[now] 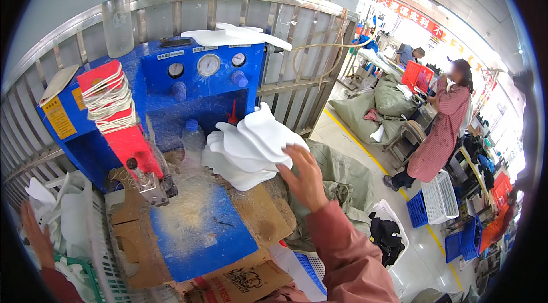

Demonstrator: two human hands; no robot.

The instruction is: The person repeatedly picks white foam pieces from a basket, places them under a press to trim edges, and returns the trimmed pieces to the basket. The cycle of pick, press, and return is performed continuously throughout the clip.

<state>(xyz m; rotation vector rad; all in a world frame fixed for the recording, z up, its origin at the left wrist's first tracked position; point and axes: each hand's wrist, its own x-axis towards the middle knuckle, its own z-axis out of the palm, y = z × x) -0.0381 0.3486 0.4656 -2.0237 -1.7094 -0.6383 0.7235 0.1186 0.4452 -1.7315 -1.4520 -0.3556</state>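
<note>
My right hand is at the right side of a stack of white curved foam-like sheets. Its fingers are spread and appear to touch the edge of the stack without closing on it. At the far left, my left hand is stretched flat with nothing in it. It lies beside more white sheets in a pale plastic basket. Between my hands stands a blue machine with a red arm wrapped in pale cord and a metal head at its lower end.
Under the metal head lies a blue board strewn with pale dust, on cardboard. A clear bottle stands behind it. More white sheets rest on the machine top. Green sacks lie right; a person stands beyond.
</note>
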